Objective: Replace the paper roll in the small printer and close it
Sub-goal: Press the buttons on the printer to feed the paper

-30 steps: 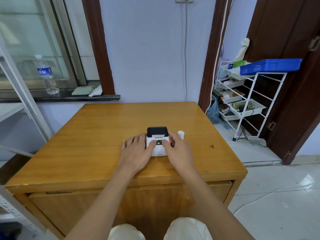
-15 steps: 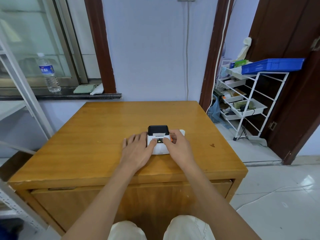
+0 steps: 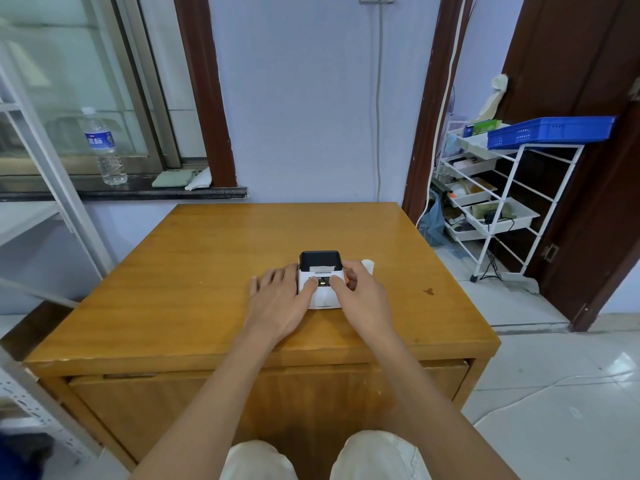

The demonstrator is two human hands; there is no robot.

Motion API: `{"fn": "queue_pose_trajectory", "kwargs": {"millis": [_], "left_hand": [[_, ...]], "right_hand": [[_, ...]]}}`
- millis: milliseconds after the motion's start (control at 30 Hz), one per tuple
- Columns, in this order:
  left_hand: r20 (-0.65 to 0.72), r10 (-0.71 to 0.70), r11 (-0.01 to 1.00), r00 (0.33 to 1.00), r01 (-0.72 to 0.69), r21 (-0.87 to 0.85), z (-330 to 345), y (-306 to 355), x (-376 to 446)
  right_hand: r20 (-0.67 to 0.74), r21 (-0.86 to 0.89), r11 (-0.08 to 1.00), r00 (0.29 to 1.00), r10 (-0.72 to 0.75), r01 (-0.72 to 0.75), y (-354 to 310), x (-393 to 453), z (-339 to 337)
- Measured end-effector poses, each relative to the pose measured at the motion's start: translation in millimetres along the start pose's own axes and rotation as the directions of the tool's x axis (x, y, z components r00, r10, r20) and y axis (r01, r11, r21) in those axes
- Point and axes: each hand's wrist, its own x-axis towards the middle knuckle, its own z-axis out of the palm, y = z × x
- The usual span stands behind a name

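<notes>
Resting near the front middle of the wooden table (image 3: 207,278), the small printer (image 3: 320,280) is flanked by both hands: left hand (image 3: 277,299) flat, fingers spread, thumb on its top; right hand (image 3: 360,299) loosely curled against its side, thumb on top. Just behind it, seemingly a paper roll (image 3: 369,265).

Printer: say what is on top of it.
Both thumbs press the printer: left hand, right hand. Its inside is hidden; the lid looks shut.

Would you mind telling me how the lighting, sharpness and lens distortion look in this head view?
Head view: soft, even daylight; a pale sheen on the table; printer and both hands sharp; wide-angle bending curves the door frame and shelving at the edges.
</notes>
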Motion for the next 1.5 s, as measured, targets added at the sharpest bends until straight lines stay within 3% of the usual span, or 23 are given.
{"fn": "queue_pose_trajectory", "kwargs": {"millis": [1500], "left_hand": [[0.009, 0.003, 1.000, 1.000, -0.003, -0.030, -10.9, 6.8, -19.0]], "right_hand": [[-0.016, 0.011, 0.999, 0.999, -0.046, 0.047, -0.8, -7.7, -4.0]]}}
